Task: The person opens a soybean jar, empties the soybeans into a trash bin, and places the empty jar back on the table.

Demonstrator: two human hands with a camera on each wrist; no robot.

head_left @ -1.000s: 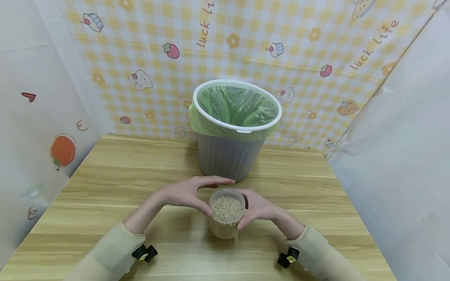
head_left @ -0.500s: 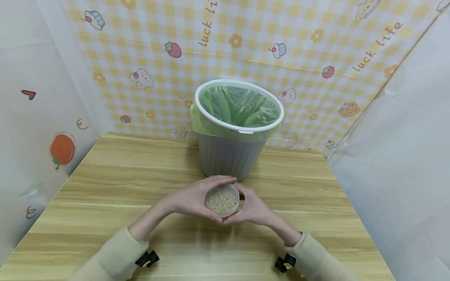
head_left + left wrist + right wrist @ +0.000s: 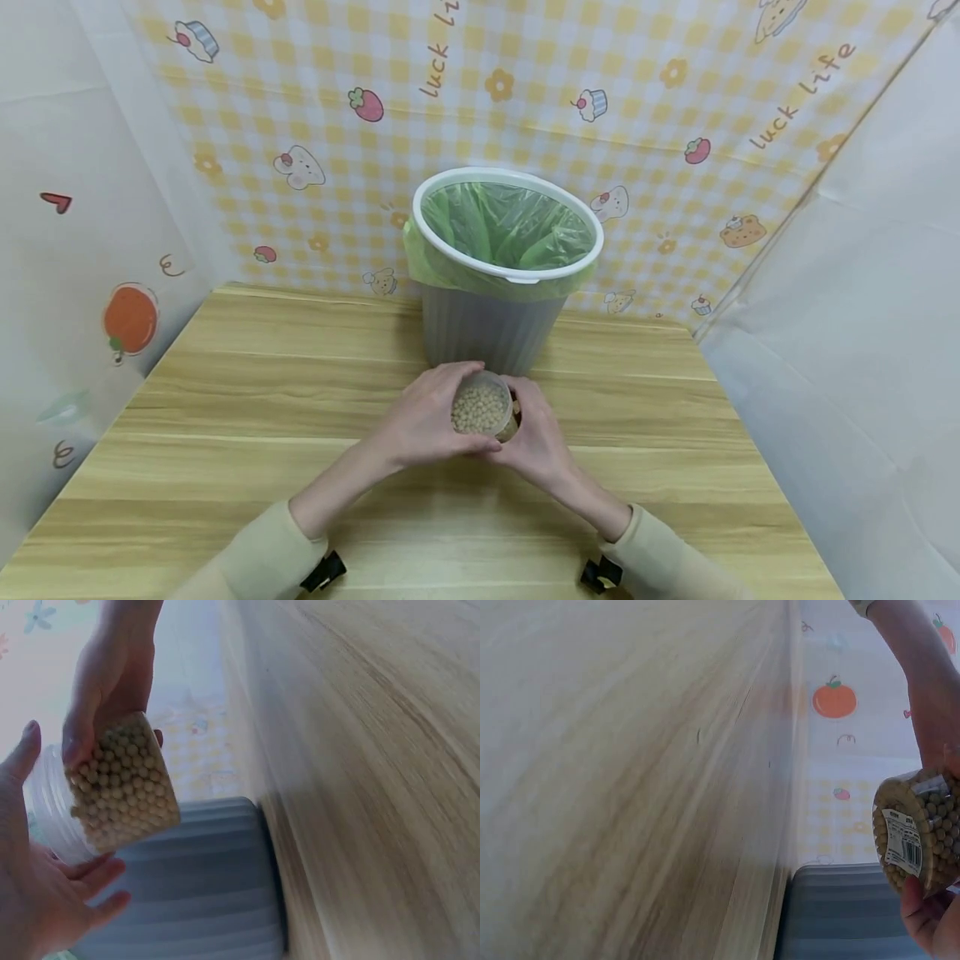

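A clear plastic jar [image 3: 480, 407] full of small beige balls is held off the table in front of the bin, somewhat tilted. My left hand [image 3: 423, 417] curves round its translucent top end, thumb on the near side and fingers on the far side. Lower down, my right hand [image 3: 536, 437] grips the body of the jar. The left wrist view shows the right hand [image 3: 112, 675] on the ball-filled part and the left hand [image 3: 45, 892] round the top. A white barcode label on the jar's base [image 3: 904, 840] is visible in the right wrist view.
Just behind the hands stands a grey ribbed waste bin [image 3: 487, 325] with a white rim and a green plastic liner. The wooden table [image 3: 300, 342] ends at a yellow checked cloth [image 3: 300, 225] at the back, with white sheets on both sides.
At first the left hand was spread beside the jar. Both hands have since closed round the jar, lifted it and tilted it, and it has moved slightly toward the bin.
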